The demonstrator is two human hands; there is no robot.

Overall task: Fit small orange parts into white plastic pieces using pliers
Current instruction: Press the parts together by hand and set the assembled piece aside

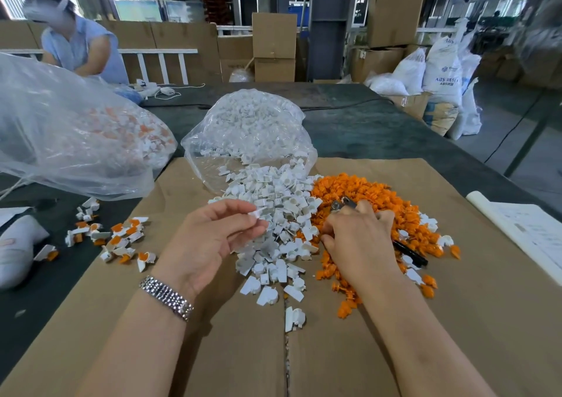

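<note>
My left hand (209, 238) pinches one small white plastic piece (256, 214) between thumb and fingertips, just above the heap of white pieces (279, 214). My right hand (359, 238) grips the pliers (342, 204); their metal jaws stick out past my fingers and the black handle (410, 255) shows behind my palm. That hand lies on the pile of orange parts (365, 196), its fingertips down among them. Whether it also holds an orange part is hidden.
Brown cardboard (237, 351) covers the dark table. An open clear bag of white pieces (252, 123) lies behind the heap. At left are fitted white-and-orange pieces (115, 238) and a big bag (60, 129) of them. Papers (523, 232) lie right. A person (76, 40) works far left.
</note>
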